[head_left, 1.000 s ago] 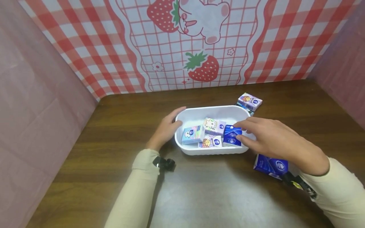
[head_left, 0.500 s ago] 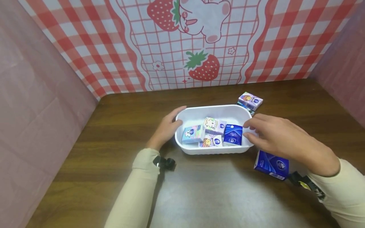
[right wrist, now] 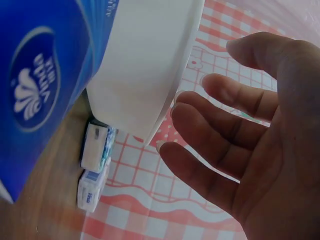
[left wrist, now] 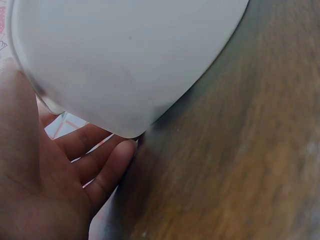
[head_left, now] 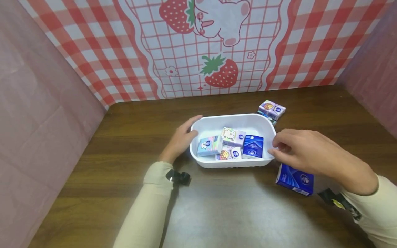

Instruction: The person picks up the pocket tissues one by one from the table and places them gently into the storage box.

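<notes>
A white plastic bin (head_left: 232, 164) stands mid-table, holding several small tissue packs. Among them are a dark blue pack (head_left: 253, 146) at the right, a light blue pack (head_left: 208, 146) at the left and a lilac pack (head_left: 234, 137) between. My left hand (head_left: 179, 140) grips the bin's left end, thumb over the rim and fingers around the outside, as the left wrist view shows. Just off the bin's right end hovers my right hand (head_left: 310, 151), loosely curled with nothing between the fingers. In the right wrist view its fingertips are near the bin's rim (right wrist: 172, 90).
Right of the bin, below my right hand, lies a larger blue tissue pack (head_left: 294, 179) marked Vinda. Behind the bin's right corner, a lilac pack (head_left: 272, 109) overlaps another small pack (head_left: 268, 117). A red-checked strawberry cloth (head_left: 217, 44) backs the table.
My right hand has drawn back to the right, from over the blue pack inside the bin to outside the bin's right end. The left hand has stayed in place.
</notes>
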